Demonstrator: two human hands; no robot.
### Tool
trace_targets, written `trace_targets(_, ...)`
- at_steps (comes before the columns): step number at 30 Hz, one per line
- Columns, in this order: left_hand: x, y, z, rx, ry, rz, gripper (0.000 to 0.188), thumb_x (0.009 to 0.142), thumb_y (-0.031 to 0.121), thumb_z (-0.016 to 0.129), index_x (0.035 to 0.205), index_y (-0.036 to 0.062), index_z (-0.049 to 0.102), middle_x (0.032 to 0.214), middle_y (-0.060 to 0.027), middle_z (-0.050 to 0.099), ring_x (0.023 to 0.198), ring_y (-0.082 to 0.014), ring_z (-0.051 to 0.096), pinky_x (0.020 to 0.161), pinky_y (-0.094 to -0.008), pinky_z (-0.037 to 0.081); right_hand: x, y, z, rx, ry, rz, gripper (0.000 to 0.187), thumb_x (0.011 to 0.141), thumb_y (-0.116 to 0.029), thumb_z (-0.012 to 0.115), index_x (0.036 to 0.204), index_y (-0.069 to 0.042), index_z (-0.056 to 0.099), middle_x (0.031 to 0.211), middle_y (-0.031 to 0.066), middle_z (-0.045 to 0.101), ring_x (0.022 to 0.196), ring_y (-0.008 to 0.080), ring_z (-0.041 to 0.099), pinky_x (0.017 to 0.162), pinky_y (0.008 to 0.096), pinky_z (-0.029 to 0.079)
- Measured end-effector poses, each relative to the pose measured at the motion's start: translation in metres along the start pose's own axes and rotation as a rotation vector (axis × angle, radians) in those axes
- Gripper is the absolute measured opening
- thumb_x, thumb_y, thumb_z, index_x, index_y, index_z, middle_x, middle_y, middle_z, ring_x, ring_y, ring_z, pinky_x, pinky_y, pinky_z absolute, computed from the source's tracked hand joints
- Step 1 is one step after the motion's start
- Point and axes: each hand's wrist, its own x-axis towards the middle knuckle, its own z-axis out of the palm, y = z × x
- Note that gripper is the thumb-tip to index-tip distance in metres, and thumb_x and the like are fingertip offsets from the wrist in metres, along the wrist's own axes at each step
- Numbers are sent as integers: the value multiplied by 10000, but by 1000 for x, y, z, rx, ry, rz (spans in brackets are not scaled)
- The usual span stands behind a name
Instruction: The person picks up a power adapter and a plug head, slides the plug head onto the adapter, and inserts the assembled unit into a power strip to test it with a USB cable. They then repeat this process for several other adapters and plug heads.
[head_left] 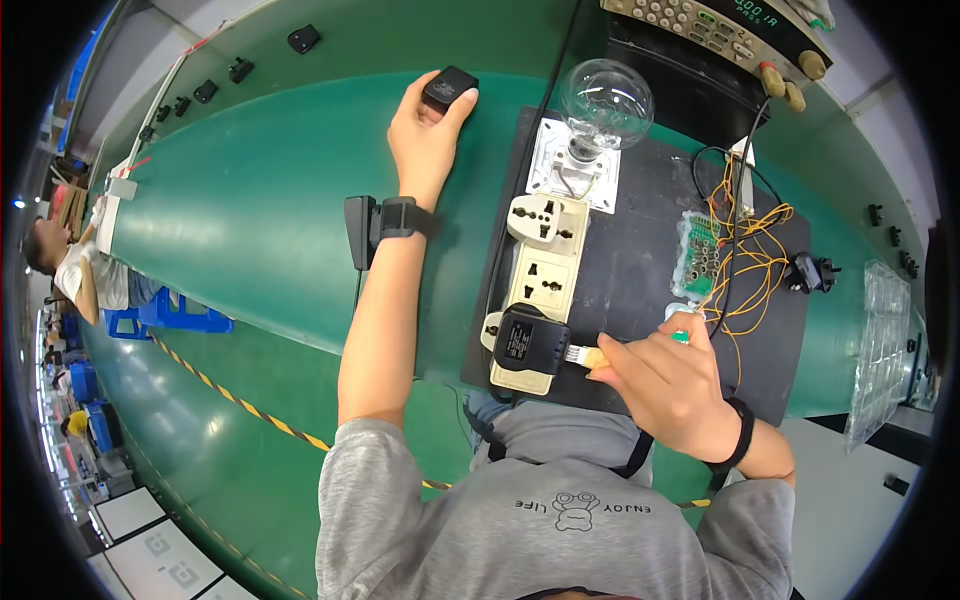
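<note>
My left hand (pixel 428 130) is closed round a black power adapter (pixel 451 88) with a printed label, over the green bench at the far side. A second black power adapter (pixel 532 340) sits in the near end of a cream socket strip (pixel 553 268). My right hand (pixel 672 385) pinches a white and yellowish USB plug (pixel 583 356) at that adapter's right side; whether it is fully seated I cannot tell. A white adapter plug (pixel 535 219) fills the strip's far end. Beside my right fingers, a green thing (pixel 681 337) is partly hidden.
A clear glass bulb (pixel 606 105) stands on a white base beyond the strip. Tangled yellow wires (pixel 757 270) lie by a green circuit board (pixel 699 258). An instrument with a display (pixel 715 25) stands at the back. Several black adapters (pixel 240 70) line the far left edge. Another person (pixel 95 260) sits at far left.
</note>
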Motion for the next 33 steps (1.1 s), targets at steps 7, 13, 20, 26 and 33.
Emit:
trace_targets(7, 26, -8, 11, 330, 65, 22, 476, 761, 369, 720, 1125, 88, 599, 679, -33, 602, 668, -147, 590, 625, -294, 471, 8, -2, 9, -20, 39, -26, 325, 681, -133, 761, 945, 18, 648, 672, 22, 606, 540, 146, 530, 672, 321, 374)
trace_targets(13, 53, -23, 22, 302, 236, 109, 485, 783, 346, 717, 1142, 57, 567, 781, -85, 643, 706, -172, 587, 695, -315, 483, -5, 12, -12, -91, 31, 30, 383, 708, -211, 753, 1012, -15, 627, 916, 46, 632, 770, 168, 581, 800, 374, 393)
trace_targets(20, 65, -31, 25, 170, 50, 142, 626, 847, 205, 667, 1360, 49, 344, 786, -23, 566, 664, -85, 498, 630, -233, 430, -78, 110, -119, -565, -6, 558, 559, 704, 93, 555, 1238, -72, 533, 1232, 133, 533, 1016, 292, 542, 868, 342, 384)
trace_targets(26, 52, -25, 16, 71, 72, 132, 789, 844, 152, 662, 1438, 72, 149, 1182, -135, 473, 798, -136, 551, 671, -252, 461, -108, 162, -116, -197, -4, 723, 514, 831, -151, 614, 1304, -12, 467, 1150, 195, 560, 796, 216, 573, 712, 309, 454)
trace_targets(33, 25, -18, 5, -17, 48, 62, 671, 849, 146, 655, 1386, 63, 262, 1170, -97, 466, 798, -131, 568, 651, -240, 438, -106, 164, -105, -63, 203, 952, 480, 811, -145, 672, 1221, 37, 503, 893, 156, 633, 718, 208, 588, 703, 320, 478)
